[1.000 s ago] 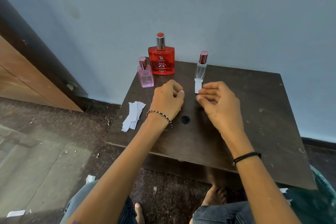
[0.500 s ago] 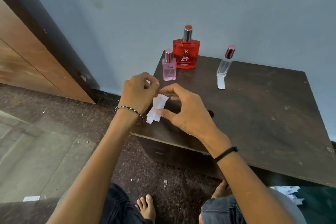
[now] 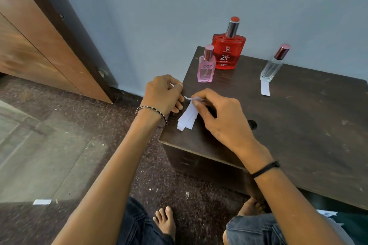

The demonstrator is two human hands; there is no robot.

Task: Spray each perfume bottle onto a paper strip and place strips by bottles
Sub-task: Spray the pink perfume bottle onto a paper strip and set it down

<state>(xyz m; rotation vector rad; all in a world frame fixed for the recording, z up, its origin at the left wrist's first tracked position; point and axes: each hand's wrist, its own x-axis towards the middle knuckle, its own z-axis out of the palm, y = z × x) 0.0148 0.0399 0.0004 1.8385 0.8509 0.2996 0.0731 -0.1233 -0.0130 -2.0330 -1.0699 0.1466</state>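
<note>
A: hands?
B: right hand (image 3: 223,119) fingers pinching top strip of the paper strips (image 3: 187,118) at desk (image 3: 298,125) left edge; left hand (image 3: 162,95) curled on a white scrap.
A: bottles?
B: pink bottle (image 3: 206,66), red bottle (image 3: 228,48) at back — clear bottle (image 3: 272,65) apart, one placed strip (image 3: 265,88) touching its base.

A dark table (image 3: 298,135) carries a red bottle (image 3: 228,51), pink bottle (image 3: 206,69), clear bottle (image 3: 271,67), one strip (image 3: 265,88) and a strip pile (image 3: 187,118).
</note>
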